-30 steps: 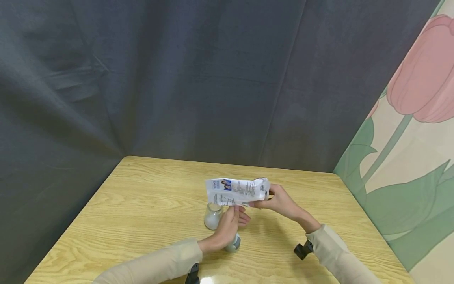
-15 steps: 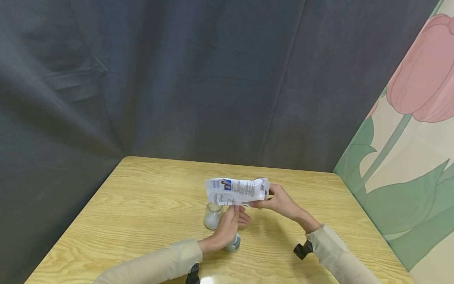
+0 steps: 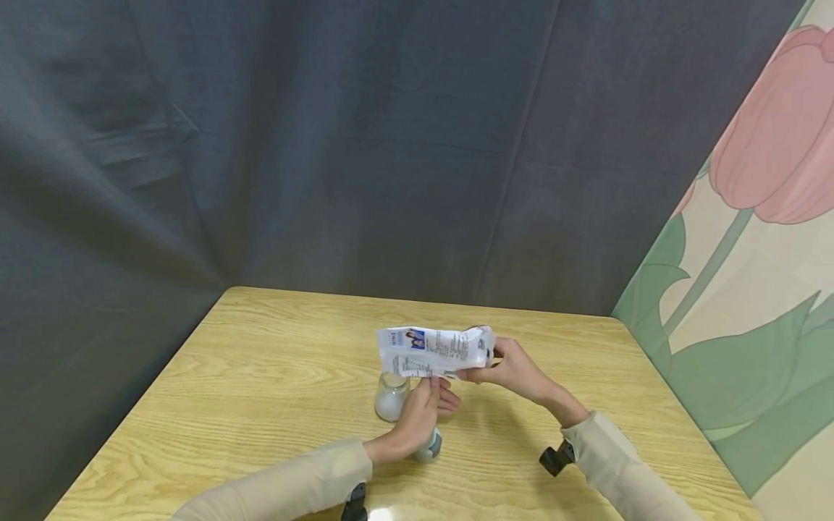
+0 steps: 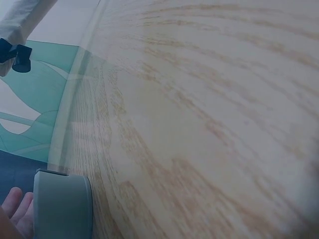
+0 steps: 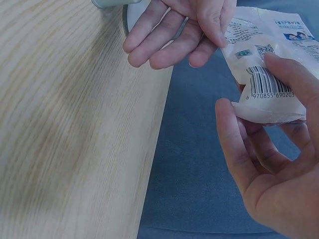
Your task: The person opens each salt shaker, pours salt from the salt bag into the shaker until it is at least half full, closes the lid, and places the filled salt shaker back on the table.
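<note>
A white printed plastic packet [image 3: 436, 352] is held on its side above the table. My right hand [image 3: 517, 376] pinches its right end, thumb on the barcode side and fingers beneath, as the right wrist view shows. Under the packet's lower edge is my left hand [image 3: 417, 416], fingers extended and palm turned up, its thumb right at the packet's edge. Just left of that hand stands a clear glass jar [image 3: 390, 401] with white contents, its mouth below the packet's left end. A pale green round lid or container [image 3: 428, 447] sits by the left wrist, partly hidden behind it.
The wood-grain table [image 3: 260, 376] runs back to a dark curtain [image 3: 365, 159]. On the right rises a wall with painted tulips [image 3: 769, 159]. Each wrist wears a black camera mount, the right one [image 3: 555, 459] hanging over the table.
</note>
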`<state>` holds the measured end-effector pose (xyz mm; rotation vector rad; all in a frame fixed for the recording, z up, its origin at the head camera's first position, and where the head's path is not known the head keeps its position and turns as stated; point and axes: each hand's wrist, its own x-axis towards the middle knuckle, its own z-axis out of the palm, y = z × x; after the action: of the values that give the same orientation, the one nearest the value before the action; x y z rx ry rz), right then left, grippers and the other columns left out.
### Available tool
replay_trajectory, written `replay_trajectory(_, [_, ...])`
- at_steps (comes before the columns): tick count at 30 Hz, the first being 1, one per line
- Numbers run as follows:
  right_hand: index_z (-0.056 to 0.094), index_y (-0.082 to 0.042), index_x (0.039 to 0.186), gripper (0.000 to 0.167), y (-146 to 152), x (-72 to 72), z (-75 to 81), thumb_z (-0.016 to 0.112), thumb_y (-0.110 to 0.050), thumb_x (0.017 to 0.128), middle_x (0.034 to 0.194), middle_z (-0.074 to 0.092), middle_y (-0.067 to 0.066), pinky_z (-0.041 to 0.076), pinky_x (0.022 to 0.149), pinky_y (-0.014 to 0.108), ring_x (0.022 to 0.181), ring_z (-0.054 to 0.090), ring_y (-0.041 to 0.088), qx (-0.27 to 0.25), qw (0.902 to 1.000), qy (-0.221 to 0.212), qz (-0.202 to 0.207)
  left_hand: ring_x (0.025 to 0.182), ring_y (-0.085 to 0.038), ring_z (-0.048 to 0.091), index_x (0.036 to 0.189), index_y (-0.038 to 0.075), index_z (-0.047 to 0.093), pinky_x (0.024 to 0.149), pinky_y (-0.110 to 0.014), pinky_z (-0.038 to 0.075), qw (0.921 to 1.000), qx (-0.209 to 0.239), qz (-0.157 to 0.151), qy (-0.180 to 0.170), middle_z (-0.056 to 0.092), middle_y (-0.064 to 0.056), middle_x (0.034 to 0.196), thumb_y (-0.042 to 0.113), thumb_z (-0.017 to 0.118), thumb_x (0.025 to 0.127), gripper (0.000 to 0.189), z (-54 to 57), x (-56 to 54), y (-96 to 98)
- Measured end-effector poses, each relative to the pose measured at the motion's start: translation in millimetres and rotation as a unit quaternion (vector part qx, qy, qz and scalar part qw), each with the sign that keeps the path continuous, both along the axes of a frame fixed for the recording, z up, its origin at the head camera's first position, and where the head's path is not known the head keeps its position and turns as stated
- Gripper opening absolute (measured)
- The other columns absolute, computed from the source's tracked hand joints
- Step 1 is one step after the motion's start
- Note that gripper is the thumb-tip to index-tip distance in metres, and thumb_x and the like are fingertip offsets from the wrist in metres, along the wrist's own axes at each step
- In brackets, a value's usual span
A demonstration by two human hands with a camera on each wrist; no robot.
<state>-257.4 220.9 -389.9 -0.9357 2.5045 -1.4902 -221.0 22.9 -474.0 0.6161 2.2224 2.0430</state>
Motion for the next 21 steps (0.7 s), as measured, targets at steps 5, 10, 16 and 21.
replay_trajectory(5, [0.065,-0.012,0.125,0.043,-0.2,0.9,-0.2,0.081,-0.013,0.085,0.117,0.069,0.004,0.062,0.071,0.037,0.096,0.068,0.022,0.002,1.0,0.001,-0.004,0.093,-0.037,0.067,0.114,-0.007,0.046,0.083,-0.032,0.06,1.0,0.003,-0.003,0.0,0.065,-0.016,0.095,0.016,0.018,0.112,0.037,0.2,-0.2,-0.3])
replay_trajectory(10, [0.065,-0.011,0.124,0.042,-0.2,0.6,0.6,0.081,-0.014,0.085,0.116,0.069,0.005,0.062,0.07,0.038,0.093,0.068,0.022,0.002,1.0,0.003,-0.006,0.094,-0.038,0.067,0.115,-0.007,0.046,0.083,-0.031,0.06,1.0,0.004,-0.003,-0.004,0.065,-0.016,0.096,0.017,0.018,0.112,0.037,1.4,-1.1,-0.5])
replay_trajectory(16, [0.066,-0.009,0.122,0.04,0.1,-1.1,0.4,0.081,-0.013,0.085,0.114,0.07,0.007,0.062,0.069,0.037,0.092,0.068,0.02,0.004,0.9999,0.014,-0.009,0.094,-0.039,0.066,0.115,-0.008,0.046,0.083,-0.031,0.06,0.9999,0.008,-0.002,-0.006,0.065,-0.015,0.096,0.017,0.018,0.112,0.038,2.5,-1.4,-0.3])
replay_trajectory(21, [0.066,-0.009,0.121,0.039,0.0,-2.4,0.3,0.081,-0.013,0.085,0.113,0.07,0.007,0.062,0.067,0.037,0.089,0.068,0.02,0.003,0.9998,0.018,-0.009,0.095,-0.044,0.065,0.115,-0.009,0.045,0.084,-0.034,0.06,0.9998,0.017,-0.004,-0.006,0.065,-0.016,0.096,0.018,0.018,0.112,0.039,3.8,-1.9,-0.1])
